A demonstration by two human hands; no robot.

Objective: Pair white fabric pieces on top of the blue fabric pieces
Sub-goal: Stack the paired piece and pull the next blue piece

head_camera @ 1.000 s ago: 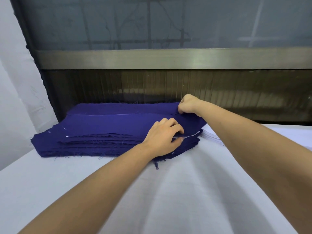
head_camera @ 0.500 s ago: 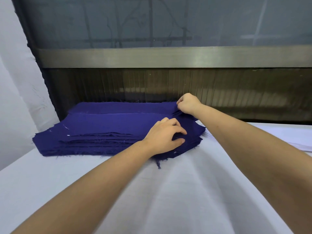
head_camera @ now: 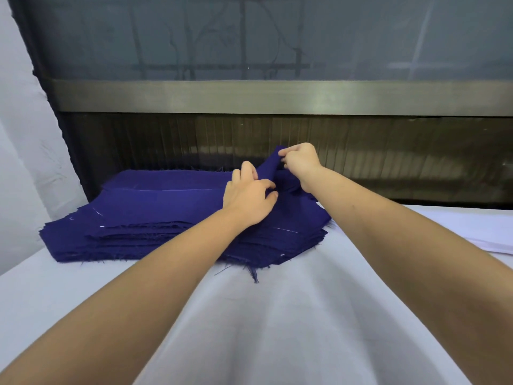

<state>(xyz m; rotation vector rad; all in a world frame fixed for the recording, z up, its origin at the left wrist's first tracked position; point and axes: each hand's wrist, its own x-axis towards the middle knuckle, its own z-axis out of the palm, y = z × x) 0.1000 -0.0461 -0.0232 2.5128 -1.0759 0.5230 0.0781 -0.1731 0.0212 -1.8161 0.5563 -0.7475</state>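
The right hand [head_camera: 301, 162] is seen at the far right corner of the stack of blue fabric pieces [head_camera: 155, 212], with its fingers curled tight. A corner of the top blue piece [head_camera: 270, 165] is pinched between its thumb and fingertips and is held raised above the stack, so that the cloth stands up in a soft fold. The left hand [head_camera: 249, 195] is placed just near and left of it. Its fingers are bent as well, and the same raised fold is gripped lower down between thumb and forefingers, while the heel of the hand is rested on the stack. The two hands are kept just beside each other, apart by only the fold.

The stack is laid on the white table cover [head_camera: 277, 315], at its far left, against a dark ribbed panel [head_camera: 388, 162]. Its edges are frayed, and loose blue threads [head_camera: 254, 276] are spread onto the cover at the near edge. Thin pale marks are seen on some blue pieces. The right part of the stack is partly hidden by both forearms.

The white fabric pieces [head_camera: 483, 232] are piled flat at the far right, beside the blue stack and partly covered by the right forearm. Above the panel a metal rail [head_camera: 277, 97] and a dim window [head_camera: 249, 37] are seen.
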